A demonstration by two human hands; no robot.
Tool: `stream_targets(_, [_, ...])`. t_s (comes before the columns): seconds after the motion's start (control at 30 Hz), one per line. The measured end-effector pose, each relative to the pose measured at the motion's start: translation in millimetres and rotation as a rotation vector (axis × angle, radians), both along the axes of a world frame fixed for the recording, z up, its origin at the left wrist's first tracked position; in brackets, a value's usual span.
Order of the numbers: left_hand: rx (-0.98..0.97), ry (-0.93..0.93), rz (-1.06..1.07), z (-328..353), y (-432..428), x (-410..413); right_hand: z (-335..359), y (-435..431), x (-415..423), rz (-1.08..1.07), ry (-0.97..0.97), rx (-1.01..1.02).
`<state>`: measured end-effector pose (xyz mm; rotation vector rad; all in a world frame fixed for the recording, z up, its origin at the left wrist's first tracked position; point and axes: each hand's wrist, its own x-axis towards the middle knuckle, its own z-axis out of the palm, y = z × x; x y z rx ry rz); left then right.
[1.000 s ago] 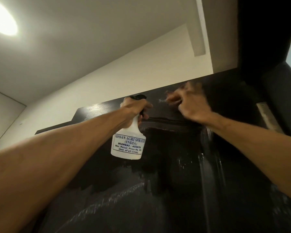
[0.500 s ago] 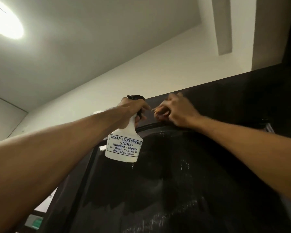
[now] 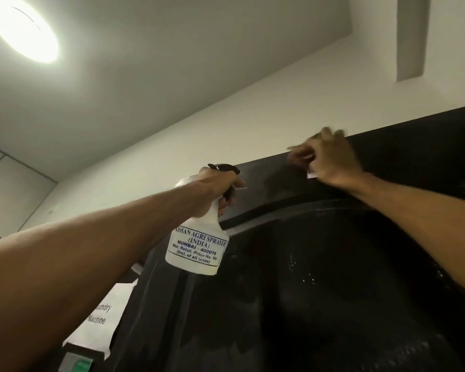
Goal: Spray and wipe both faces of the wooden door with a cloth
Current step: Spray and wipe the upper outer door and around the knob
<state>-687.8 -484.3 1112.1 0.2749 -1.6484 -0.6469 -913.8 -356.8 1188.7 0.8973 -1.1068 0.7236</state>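
Under the white ceiling (image 3: 172, 76) the door (image 3: 333, 285) stands close before us, dark, glossy, wet-streaked. Our left hand (image 3: 217, 187) grips the spray bottle (image 3: 196, 248); our right hand (image 3: 332, 159), blurred, pinches a cloth (image 3: 311, 175) at its top.

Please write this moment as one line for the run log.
left hand: grips white plastic spray bottle | right hand: holds small pale cloth against top of dark wooden door | step: wiping
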Motion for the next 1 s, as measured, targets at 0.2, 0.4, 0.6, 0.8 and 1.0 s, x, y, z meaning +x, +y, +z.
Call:
stream_targets(0.2, [0.014,0.044,0.072,4,-42,23,-20,-63,44,0.021,0.100,0.179])
stream_targets(0.4, [0.055,0.087,0.029,-1,-70,22,5,-58,40,-0.002,-0.011,-0.015])
stream_targets(0.6, [0.097,0.120,0.121,6,-95,50,-44,-142,105,0.023,0.233,0.412])
stream_targets(0.8, [0.093,0.148,0.064,4,-141,83,16,-132,82,0.019,-0.034,0.026])
stream_targets(1.0, [0.091,0.121,0.040,10,-177,108,-34,-225,146,0.022,0.256,0.379])
